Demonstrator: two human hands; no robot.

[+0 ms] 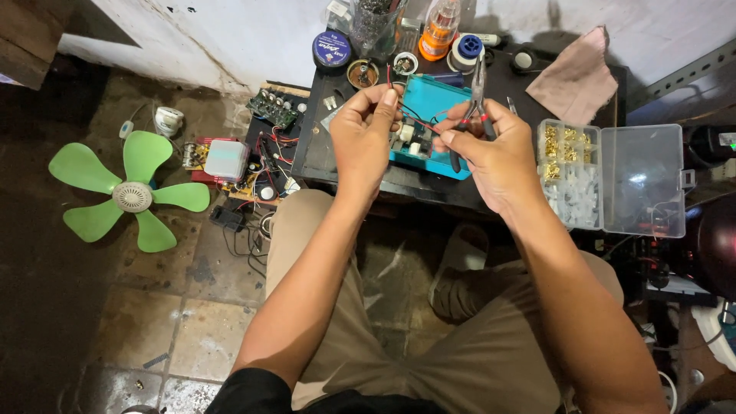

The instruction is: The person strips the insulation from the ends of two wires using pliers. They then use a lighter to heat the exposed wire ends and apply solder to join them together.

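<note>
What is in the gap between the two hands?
In the head view, thin red and black wires stretch between the left hand and the right hand, which holds pliers. Behind them lies a teal device.

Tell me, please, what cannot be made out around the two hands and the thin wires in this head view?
- Thin red and black wires: ends hidden under the left hand fingers.
- Black-handled needle-nose pliers: handles covered by the right hand; tip too small to read.
- Open teal plastic case: insides blocked by both hands.
</note>
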